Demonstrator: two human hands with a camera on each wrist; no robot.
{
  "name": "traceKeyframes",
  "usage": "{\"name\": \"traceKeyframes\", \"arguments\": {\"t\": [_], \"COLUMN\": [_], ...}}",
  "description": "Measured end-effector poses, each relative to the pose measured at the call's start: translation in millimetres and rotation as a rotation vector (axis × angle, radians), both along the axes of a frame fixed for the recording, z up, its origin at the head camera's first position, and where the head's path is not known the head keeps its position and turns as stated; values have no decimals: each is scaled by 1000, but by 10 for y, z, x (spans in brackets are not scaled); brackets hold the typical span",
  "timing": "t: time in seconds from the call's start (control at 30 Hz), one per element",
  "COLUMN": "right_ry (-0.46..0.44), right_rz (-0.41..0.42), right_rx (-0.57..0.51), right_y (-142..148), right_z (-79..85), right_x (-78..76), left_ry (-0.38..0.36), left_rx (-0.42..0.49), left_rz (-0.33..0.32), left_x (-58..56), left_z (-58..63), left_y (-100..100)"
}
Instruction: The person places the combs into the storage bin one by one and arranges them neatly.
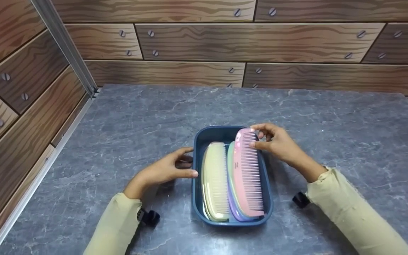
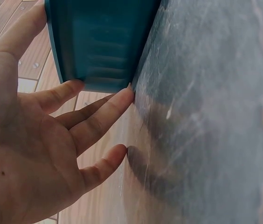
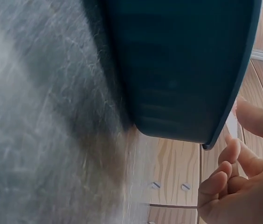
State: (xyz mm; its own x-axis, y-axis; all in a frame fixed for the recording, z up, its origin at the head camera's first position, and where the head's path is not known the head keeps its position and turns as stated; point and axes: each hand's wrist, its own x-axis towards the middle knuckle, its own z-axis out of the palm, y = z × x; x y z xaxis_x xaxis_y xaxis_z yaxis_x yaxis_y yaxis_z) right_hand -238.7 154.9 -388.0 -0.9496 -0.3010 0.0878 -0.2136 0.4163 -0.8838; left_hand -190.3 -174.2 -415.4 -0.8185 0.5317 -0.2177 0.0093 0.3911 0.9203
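A dark blue rectangular tub (image 1: 221,131) holds several combs. My right hand (image 1: 276,143) pinches the upper end of a pink comb (image 1: 241,170) between thumb and fingers, at the tub's far right corner. Under it lie a green comb (image 1: 230,156) and a purple comb (image 1: 233,205), mostly hidden. Pale yellow combs (image 1: 215,180) are stacked along the tub's left side. My left hand (image 1: 170,166) rests at the left rim, thumb and index fingertips on the edge. In the left wrist view its other fingers (image 2: 101,116) stretch loosely beside the tub's outer wall (image 2: 103,46).
The tub stands on a grey marbled tabletop (image 1: 147,117). Wood-patterned panels (image 1: 204,42) rise behind and to the left, with a metal post (image 1: 66,42) at the back left corner. Small black devices (image 1: 151,217) sit by both sleeves.
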Motion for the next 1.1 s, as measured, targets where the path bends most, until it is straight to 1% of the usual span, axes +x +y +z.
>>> {"name": "traceKeyframes", "arguments": {"t": [0.23, 0.67, 0.9, 1.1], "right_ry": [-15, -19, -28, -40], "right_rz": [2, -62, -58, -43], "right_rx": [-13, -100, -95, -102], "right_y": [14, 164, 230, 276], "right_z": [-28, -38, -60, -47], "right_x": [-10, 77, 142, 199], "left_ry": [-5, 2, -4, 14], "left_rx": [5, 3, 13, 10], "left_rz": [10, -10, -21, -5], "left_x": [4, -6, -4, 10], "left_z": [-6, -3, -20, -69], "left_y": [-8, 7, -17, -67]}}
